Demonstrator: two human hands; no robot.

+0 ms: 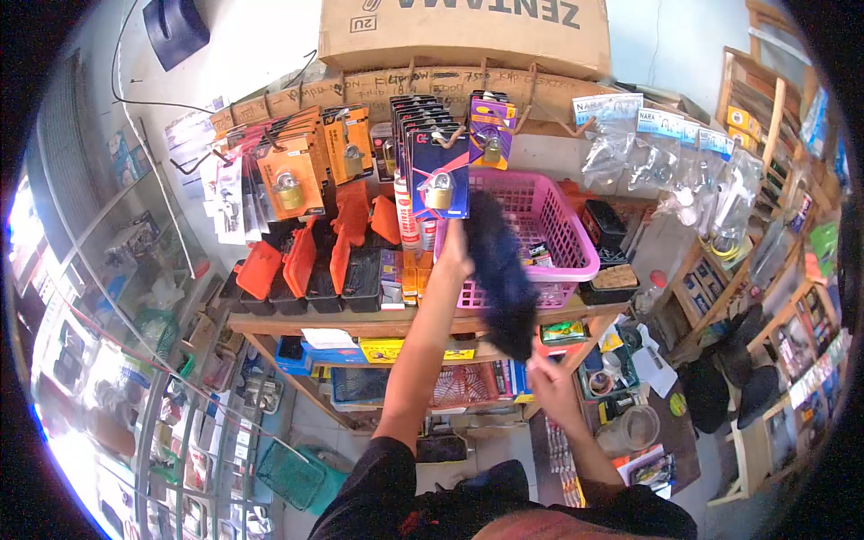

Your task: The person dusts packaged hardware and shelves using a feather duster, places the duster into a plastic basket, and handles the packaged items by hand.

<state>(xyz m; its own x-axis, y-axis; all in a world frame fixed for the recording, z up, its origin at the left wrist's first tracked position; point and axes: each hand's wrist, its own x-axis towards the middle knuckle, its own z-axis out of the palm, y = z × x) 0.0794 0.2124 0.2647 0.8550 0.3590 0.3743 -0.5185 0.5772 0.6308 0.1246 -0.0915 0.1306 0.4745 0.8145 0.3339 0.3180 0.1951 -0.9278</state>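
The dark, fluffy, elongated duster is held in front of the pink lattice plastic basket, above the front edge of the wooden shelf; its narrow lower end is pinched by the curled fingers of the right hand. The left hand is placed at the lower edge of the blue card with a brass padlock; its fingers are partly hidden (whether the card is pinched or merely touched cannot be told).

For sound handling, the card should be steadied lightly, without a downward pull on the bent metal hook; the duster should be guided by its end with a loose wrist; its fibres should be kept off the hook tip, where snagging is judged likely.
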